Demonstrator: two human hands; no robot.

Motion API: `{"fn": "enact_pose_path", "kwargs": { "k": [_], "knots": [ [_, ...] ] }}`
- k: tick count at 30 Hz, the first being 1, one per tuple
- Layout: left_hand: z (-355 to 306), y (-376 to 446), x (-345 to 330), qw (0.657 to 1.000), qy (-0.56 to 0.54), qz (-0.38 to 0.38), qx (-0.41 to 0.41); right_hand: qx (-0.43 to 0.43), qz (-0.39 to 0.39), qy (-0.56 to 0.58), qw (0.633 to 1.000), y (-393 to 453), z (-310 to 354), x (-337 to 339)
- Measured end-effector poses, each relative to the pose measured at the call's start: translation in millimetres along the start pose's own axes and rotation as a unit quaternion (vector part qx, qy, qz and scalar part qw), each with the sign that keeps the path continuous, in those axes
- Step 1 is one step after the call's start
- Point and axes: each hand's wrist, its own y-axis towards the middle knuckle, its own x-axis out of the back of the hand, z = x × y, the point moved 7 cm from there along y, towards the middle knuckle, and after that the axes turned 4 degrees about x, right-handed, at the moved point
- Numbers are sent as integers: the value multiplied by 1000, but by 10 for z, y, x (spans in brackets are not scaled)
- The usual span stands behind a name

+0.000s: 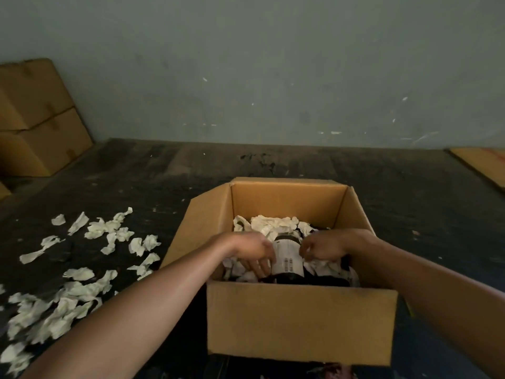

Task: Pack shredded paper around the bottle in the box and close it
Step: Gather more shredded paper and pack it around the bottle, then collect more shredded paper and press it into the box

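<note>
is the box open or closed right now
Open. The box's flaps stand up and out, and the bottle and shredded paper inside are visible from above.

Both forearms reach forward, left hand [252, 251] with fingers [259, 266] extended downward, right hand [323, 248] loosely curled

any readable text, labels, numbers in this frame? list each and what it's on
No text can be read.
White label on the dark bottle in the box: barcodes and printed lines, too blurred to read.
Flat cardboard at far right: a faint red mark, not legible.
Stacked cartons at left: no print visible.
</note>
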Motion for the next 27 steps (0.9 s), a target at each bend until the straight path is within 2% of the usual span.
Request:
{"fn": "enact_pose_path", "kwargs": {
  "k": [2,4,5,7,11,14,16,18,20,22,25,27],
  "knots": [
    [-20,-239,279,988,-45,-131,-72,21,-101,18,994,-17,189,214],
    [65,-566,550,952,-40,-276,-127,36,-173,36,984,-34,427,311],
    [152,-729,636,934,-38,-326,-145,43,-194,33,979,-39,572,319],
    [415,-1018,737,912,-49,-377,-152,55,-222,24,973,-40,901,293],
    [1175,-1571,800,889,-60,-440,-115,92,-270,9,958,-68,1712,133],
    [1891,-1924,682,882,-67,-461,-74,112,-325,-33,938,-133,2393,-119],
    [2419,-2118,505,880,-80,-467,-40,158,-358,-51,919,-164,2862,-385],
    [3001,-2246,266,878,-97,-468,9,213,-352,-25,911,-136,3261,-748],
    [3572,-2350,-14,879,-117,-459,60,240,-322,-21,915,-24,3545,-1174],
    [4046,-2391,-313,889,-130,-430,91,226,-271,-35,935,156,3671,-1603],
    [4651,-2382,-763,899,-132,-371,190,153,-165,-16,974,480,3552,-2166],
    [4926,-2351,-995,905,-129,-332,232,93,-126,17,988,662,3345,-2418]
  ]
}}
